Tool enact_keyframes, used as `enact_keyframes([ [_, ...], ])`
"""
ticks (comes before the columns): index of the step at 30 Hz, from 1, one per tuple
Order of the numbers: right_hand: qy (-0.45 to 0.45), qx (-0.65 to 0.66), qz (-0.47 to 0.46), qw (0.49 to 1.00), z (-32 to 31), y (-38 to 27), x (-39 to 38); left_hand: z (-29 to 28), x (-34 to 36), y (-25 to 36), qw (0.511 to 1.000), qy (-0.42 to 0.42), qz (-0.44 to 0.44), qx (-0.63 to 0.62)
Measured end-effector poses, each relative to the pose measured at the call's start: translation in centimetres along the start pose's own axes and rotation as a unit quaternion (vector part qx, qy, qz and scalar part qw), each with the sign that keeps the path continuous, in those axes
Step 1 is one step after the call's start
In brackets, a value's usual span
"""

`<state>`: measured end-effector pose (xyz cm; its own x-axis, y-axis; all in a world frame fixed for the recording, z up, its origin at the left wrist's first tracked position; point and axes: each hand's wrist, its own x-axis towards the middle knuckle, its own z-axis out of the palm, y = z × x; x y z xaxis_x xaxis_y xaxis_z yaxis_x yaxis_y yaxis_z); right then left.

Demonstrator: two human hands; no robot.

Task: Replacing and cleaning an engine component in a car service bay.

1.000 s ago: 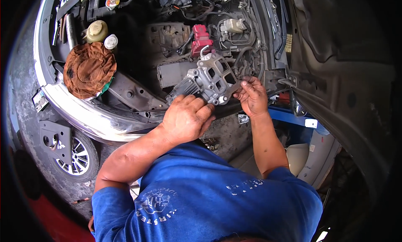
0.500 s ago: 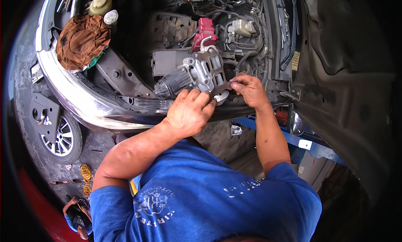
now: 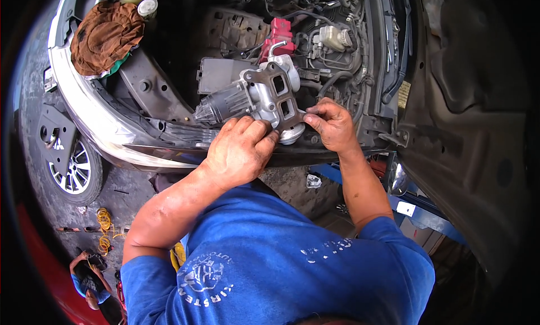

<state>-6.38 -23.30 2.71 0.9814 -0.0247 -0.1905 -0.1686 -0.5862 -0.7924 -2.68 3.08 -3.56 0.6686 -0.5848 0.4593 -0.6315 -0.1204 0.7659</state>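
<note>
A silver engine valve assembly with a ribbed dark-grey cylindrical housing rests above the front edge of the engine bay; it looks like an EGR valve. Against its flange lies a flat metal gasket with rectangular openings and bolt holes, facing up. My left hand is closed around the assembly's near side, its fingertips hidden behind the knuckles. At the gasket's right edge, my right hand pinches a narrow, light tab between thumb and forefinger. A round metal part shows beneath the gasket's lower end.
A brown cloth lies on the left of the bay. Behind the valve are a grey box cover, a red plastic cover and a fluid reservoir. A wheel and another person are on the floor at left.
The valve assembly has turned so the gasket's face shows more fully upward. My left hand has shifted slightly left and down with it. My right hand stays at the gasket's edge.
</note>
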Motion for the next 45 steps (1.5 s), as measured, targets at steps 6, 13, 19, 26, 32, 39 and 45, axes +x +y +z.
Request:
enact_keyframes([
  [6,-0.038,-0.017,-0.048,0.998,-0.5,-0.5,0.1,0.4,-0.2,-0.2,1.0,0.002,0.006,0.006],
  [13,-0.098,0.165,0.056,0.98,-0.6,1.5,0.5,0.7,-0.5,-0.2,1.0,0.014,0.008,0.017],
  [19,-0.182,0.202,0.097,0.957,-0.3,2.3,1.7,0.3,-0.4,0.1,0.999,-0.002,-0.005,0.035],
  [26,-0.152,0.243,0.106,0.952,0.6,2.6,1.5,0.1,-0.5,-0.3,1.0,-0.007,0.0,0.017],
  [32,-0.077,0.416,0.152,0.893,1.5,1.4,1.2,-1.8,1.0,-1.4,1.0,-0.012,0.013,-0.017],
  [39,-0.007,0.451,0.219,0.865,2.5,-2.3,2.3,-4.4,2.8,-4.5,0.995,-0.02,0.092,-0.015],
  [45,0.072,0.448,0.262,0.852,2.9,-5.7,3.3,-6.1,5.7,-6.7,0.986,0.045,0.156,-0.024],
])
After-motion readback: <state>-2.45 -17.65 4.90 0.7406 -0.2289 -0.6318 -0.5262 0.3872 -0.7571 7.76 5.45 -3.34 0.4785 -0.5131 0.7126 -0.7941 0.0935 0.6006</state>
